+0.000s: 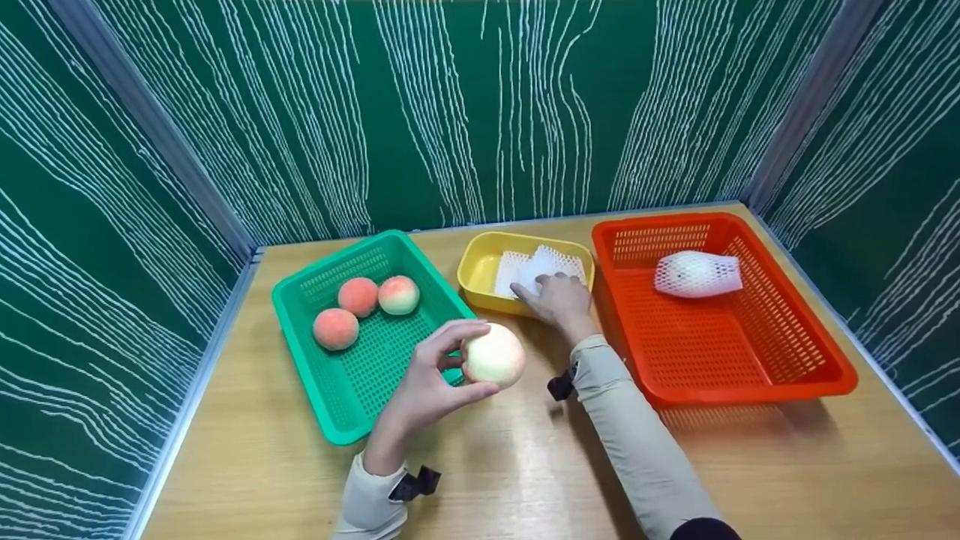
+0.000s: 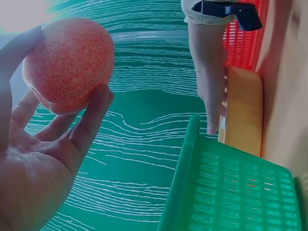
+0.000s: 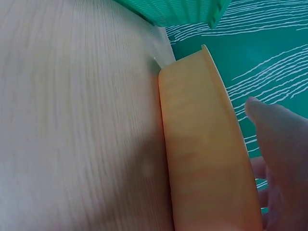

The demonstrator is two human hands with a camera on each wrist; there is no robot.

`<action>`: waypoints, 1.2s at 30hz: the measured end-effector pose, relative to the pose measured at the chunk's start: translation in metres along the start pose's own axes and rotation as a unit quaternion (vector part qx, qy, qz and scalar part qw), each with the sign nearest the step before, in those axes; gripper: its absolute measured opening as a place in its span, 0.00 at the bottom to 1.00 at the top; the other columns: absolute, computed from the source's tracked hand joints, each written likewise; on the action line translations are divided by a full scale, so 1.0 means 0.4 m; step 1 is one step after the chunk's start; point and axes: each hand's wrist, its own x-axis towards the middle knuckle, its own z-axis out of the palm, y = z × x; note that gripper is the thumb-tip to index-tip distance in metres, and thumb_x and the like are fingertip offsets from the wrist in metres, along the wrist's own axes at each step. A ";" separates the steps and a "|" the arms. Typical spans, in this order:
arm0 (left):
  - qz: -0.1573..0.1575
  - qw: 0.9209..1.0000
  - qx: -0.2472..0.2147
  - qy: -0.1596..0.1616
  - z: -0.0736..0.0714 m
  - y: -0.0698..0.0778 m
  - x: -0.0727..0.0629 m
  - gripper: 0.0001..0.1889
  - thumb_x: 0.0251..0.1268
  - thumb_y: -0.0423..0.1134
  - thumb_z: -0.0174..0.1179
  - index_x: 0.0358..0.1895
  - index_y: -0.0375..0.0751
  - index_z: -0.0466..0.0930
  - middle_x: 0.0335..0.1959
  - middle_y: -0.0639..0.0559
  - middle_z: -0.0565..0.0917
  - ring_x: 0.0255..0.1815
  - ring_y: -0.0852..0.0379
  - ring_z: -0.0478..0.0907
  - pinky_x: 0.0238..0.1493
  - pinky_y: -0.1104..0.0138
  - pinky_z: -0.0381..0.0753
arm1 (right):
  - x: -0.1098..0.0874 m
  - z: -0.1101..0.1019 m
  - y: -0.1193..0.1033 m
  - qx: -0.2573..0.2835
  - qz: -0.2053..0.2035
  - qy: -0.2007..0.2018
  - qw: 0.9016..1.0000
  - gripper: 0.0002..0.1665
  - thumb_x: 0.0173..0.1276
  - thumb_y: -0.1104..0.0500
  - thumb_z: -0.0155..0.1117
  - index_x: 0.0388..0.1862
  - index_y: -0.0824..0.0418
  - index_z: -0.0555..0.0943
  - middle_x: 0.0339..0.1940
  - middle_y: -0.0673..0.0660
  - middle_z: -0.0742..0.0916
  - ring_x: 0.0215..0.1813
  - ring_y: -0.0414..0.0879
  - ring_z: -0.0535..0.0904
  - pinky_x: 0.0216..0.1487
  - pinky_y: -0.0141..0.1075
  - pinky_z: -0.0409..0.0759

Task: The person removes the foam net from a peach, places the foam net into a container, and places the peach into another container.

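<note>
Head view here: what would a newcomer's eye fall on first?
Probably the peach, held in the left hand near the middle. Next, the large red basket on the right, holding one white-netted bundle, and the green basket on the left with three more peaches. Between them, the right hand is at the white netting in the yellow tub.

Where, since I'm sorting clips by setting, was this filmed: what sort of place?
Probably a small work booth: white-lined green panels rise on three sides of a wooden table, which holds a green basket of peach-like fruit and a red basket.
</note>
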 end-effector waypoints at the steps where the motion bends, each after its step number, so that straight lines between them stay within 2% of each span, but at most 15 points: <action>1: 0.000 1.000 0.000 -0.001 -0.001 -0.002 0.001 0.30 0.50 0.31 0.74 0.60 0.34 0.75 0.58 0.47 0.76 0.55 0.49 0.74 0.45 0.57 0.83 | 0.002 0.001 0.000 -0.003 -0.003 -0.008 1.000 0.51 0.64 0.22 0.39 0.64 0.60 0.75 0.56 0.67 0.79 0.53 0.63 0.72 0.58 0.58 0.69; 5: 0.000 1.000 0.002 -0.002 -0.003 -0.007 0.004 0.30 0.50 0.31 0.74 0.60 0.35 0.75 0.58 0.47 0.76 0.56 0.49 0.74 0.45 0.58 0.83 | 0.007 0.005 0.000 -0.017 -0.016 -0.029 0.999 0.50 0.66 0.23 0.38 0.66 0.60 0.73 0.58 0.68 0.77 0.55 0.65 0.70 0.59 0.60 0.67; 12: -0.006 1.000 0.007 0.001 -0.002 -0.011 0.005 0.31 0.49 0.31 0.75 0.60 0.36 0.76 0.58 0.49 0.76 0.56 0.50 0.74 0.44 0.58 0.83 | 0.008 0.013 0.001 -0.034 -0.032 -0.020 0.999 0.50 0.68 0.24 0.34 0.65 0.62 0.74 0.58 0.70 0.76 0.56 0.67 0.70 0.57 0.59 0.68; 18: -0.014 1.000 0.010 0.001 -0.004 -0.009 0.005 0.30 0.51 0.34 0.74 0.60 0.37 0.76 0.58 0.49 0.76 0.56 0.50 0.74 0.45 0.57 0.83 | 0.008 0.018 -0.002 -0.031 -0.036 0.007 0.999 0.47 0.69 0.26 0.36 0.62 0.63 0.75 0.53 0.69 0.78 0.52 0.65 0.72 0.57 0.59 0.69; 24: -0.021 0.999 0.026 0.004 -0.007 -0.006 0.007 0.30 0.51 0.35 0.75 0.60 0.38 0.76 0.58 0.51 0.76 0.56 0.51 0.74 0.44 0.58 0.83 | -0.001 0.021 -0.005 -0.013 -0.021 0.023 0.999 0.46 0.68 0.26 0.41 0.61 0.64 0.75 0.54 0.69 0.78 0.54 0.65 0.69 0.64 0.63 0.58; 28: -0.021 0.999 0.035 0.007 -0.009 -0.016 0.006 0.30 0.51 0.37 0.75 0.60 0.40 0.76 0.58 0.51 0.76 0.56 0.51 0.74 0.44 0.58 0.82 | -0.011 0.014 -0.013 -0.014 -0.022 0.055 0.998 0.46 0.68 0.26 0.42 0.57 0.65 0.76 0.52 0.68 0.78 0.54 0.65 0.69 0.62 0.62 0.59; 33: -0.027 0.999 0.039 0.012 -0.011 -0.065 -0.004 0.31 0.51 0.40 0.75 0.61 0.49 0.76 0.59 0.56 0.75 0.56 0.54 0.73 0.44 0.60 0.83 | -0.036 -0.005 -0.035 -0.003 -0.050 0.090 0.995 0.42 0.68 0.30 0.50 0.58 0.65 0.76 0.54 0.66 0.78 0.55 0.64 0.69 0.58 0.59 0.63; 36: -0.021 0.999 0.036 0.014 -0.015 -0.083 -0.010 0.31 0.50 0.41 0.76 0.61 0.53 0.76 0.59 0.57 0.75 0.56 0.55 0.73 0.43 0.60 0.83 | -0.058 -0.016 -0.052 0.025 -0.108 0.107 0.988 0.38 0.68 0.35 0.56 0.61 0.64 0.75 0.58 0.66 0.78 0.57 0.63 0.70 0.59 0.58 0.66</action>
